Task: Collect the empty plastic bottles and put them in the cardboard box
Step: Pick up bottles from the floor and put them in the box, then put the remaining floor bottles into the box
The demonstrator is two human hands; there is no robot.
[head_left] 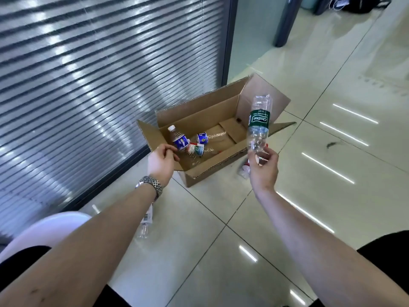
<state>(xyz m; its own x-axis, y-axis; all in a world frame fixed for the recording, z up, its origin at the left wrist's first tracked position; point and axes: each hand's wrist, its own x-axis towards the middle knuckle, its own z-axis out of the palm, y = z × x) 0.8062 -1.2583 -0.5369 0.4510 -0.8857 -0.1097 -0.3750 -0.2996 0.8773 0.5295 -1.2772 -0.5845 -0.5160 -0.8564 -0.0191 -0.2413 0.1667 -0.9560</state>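
An open cardboard box [212, 167] stands on the tiled floor. Inside lie three clear bottles: one with a blue label and white cap [178, 138], another blue-labelled one [207, 137], and one with a red and green label [195, 150]. My right hand [263, 168] grips the neck end of a clear, green-labelled bottle [258, 122], held upside down over the box's right end. My left hand [162, 161] hovers at the box's near left corner, fingers loosely curled, holding nothing. One more clear bottle [146, 220] lies on the floor under my left forearm.
A glass wall with horizontal blinds [88, 85] runs along the left. A crumpled bottle with red on it [244, 169] lies on the floor just right of the box, partly behind my right hand. A white seat edge [44, 229] shows at lower left. A dark pillar [285, 21] stands far back.
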